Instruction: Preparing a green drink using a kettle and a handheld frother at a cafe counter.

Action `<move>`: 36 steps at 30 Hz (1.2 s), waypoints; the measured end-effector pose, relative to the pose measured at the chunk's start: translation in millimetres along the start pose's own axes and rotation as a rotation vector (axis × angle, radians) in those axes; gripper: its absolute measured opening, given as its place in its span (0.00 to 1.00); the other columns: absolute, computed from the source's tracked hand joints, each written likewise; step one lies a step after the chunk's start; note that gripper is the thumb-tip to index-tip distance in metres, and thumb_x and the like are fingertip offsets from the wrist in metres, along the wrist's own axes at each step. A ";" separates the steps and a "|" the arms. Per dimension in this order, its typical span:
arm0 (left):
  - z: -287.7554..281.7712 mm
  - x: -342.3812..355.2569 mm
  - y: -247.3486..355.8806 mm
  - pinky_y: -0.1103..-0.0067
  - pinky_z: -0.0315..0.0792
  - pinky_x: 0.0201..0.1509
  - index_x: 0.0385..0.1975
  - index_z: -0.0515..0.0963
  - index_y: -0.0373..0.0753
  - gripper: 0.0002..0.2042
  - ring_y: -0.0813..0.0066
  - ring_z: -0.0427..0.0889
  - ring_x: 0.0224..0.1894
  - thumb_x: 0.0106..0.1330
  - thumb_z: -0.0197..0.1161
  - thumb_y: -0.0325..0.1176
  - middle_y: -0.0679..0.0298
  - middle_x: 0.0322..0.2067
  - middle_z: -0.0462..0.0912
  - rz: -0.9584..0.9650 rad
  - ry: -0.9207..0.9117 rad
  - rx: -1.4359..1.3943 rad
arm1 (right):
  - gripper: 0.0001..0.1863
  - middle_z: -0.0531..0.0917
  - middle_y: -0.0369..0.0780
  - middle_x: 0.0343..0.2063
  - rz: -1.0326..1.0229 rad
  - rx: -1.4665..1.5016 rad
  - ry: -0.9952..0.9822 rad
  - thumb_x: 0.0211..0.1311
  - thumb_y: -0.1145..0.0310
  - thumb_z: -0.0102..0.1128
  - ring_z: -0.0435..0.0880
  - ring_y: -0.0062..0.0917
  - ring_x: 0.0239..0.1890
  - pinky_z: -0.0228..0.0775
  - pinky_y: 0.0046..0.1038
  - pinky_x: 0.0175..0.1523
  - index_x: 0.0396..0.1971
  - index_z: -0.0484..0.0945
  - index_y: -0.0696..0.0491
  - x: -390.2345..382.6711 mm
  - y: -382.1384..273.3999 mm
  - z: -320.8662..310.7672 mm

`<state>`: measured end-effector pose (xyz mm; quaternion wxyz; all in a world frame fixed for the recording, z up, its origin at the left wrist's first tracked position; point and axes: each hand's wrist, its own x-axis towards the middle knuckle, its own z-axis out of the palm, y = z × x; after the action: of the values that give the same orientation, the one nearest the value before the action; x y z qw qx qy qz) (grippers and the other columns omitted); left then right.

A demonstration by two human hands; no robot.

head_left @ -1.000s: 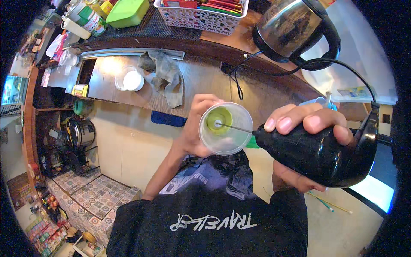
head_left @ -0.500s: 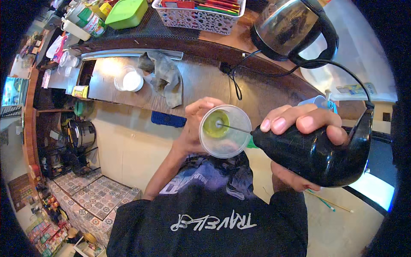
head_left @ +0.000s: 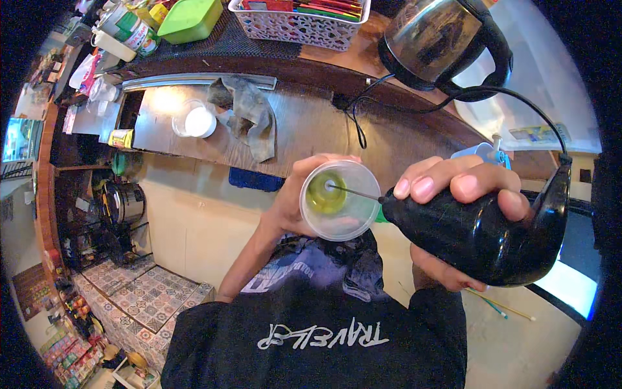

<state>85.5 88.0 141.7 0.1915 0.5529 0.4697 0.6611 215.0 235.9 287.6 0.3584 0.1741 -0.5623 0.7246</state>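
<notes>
My left hand (head_left: 292, 198) is closed around a clear plastic cup (head_left: 350, 216), tipped so its mouth faces up toward the view. Yellow-green liquid (head_left: 322, 196) lies at the bottom of the cup. A black corded hand mixer (head_left: 479, 240) is in my right hand (head_left: 463, 181), its fingers curled over the glossy body. The mixer's thin metal shaft (head_left: 356, 192) reaches through the mouth of the cup, and its small pale tip sits in the liquid. Part of my left hand is hidden behind the cup.
A grey cloth (head_left: 249, 120) and a clear tub with white contents (head_left: 199, 122) lie on the brown counter (head_left: 304, 129). Above stand a steel kettle (head_left: 431, 42), a white basket of packets (head_left: 298, 32) and a green box (head_left: 190, 21). The mixer's black cord (head_left: 518, 95) arcs at the right.
The mixer body has shifted slightly to the right and down. My left hand and the cup have moved only slightly. The shaft tip remains in the liquid.
</notes>
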 end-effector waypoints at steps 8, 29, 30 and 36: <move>2.7 -0.6 11.4 0.75 0.69 0.55 0.57 0.61 0.35 0.42 0.69 0.77 0.48 0.42 0.80 0.35 0.59 0.49 0.74 -0.895 0.157 -0.786 | 0.20 0.74 0.60 0.43 0.006 0.002 -0.007 0.70 0.61 0.45 0.75 0.50 0.45 0.71 0.43 0.50 0.53 0.68 0.61 -0.9 -0.5 1.3; 3.7 -10.0 -22.3 0.69 0.68 0.53 0.58 0.60 0.34 0.46 0.60 0.71 0.49 0.38 0.81 0.38 0.53 0.44 0.69 0.111 0.228 -0.046 | 0.20 0.74 0.61 0.43 0.004 -0.017 -0.011 0.70 0.62 0.45 0.76 0.51 0.44 0.72 0.43 0.49 0.53 0.68 0.61 1.9 -0.5 -0.1; 2.3 -11.4 -18.8 0.70 0.68 0.53 0.57 0.62 0.34 0.45 0.60 0.71 0.49 0.37 0.82 0.38 0.52 0.45 0.69 0.023 0.215 0.002 | 0.20 0.74 0.61 0.42 0.004 -0.022 -0.012 0.70 0.62 0.45 0.76 0.51 0.44 0.72 0.43 0.49 0.53 0.68 0.61 2.1 -0.2 -0.1; -7.6 11.1 -0.6 0.70 0.68 0.53 0.54 0.68 0.33 0.42 0.57 0.72 0.49 0.36 0.82 0.39 0.55 0.46 0.73 0.136 0.092 0.360 | 0.20 0.74 0.61 0.42 0.021 -0.038 -0.018 0.70 0.62 0.45 0.76 0.51 0.44 0.72 0.43 0.49 0.53 0.68 0.62 1.7 -1.8 2.4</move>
<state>75.0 93.8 147.7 0.0227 0.5777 0.5502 0.6024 214.8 234.3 290.7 0.3491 0.1681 -0.5809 0.7158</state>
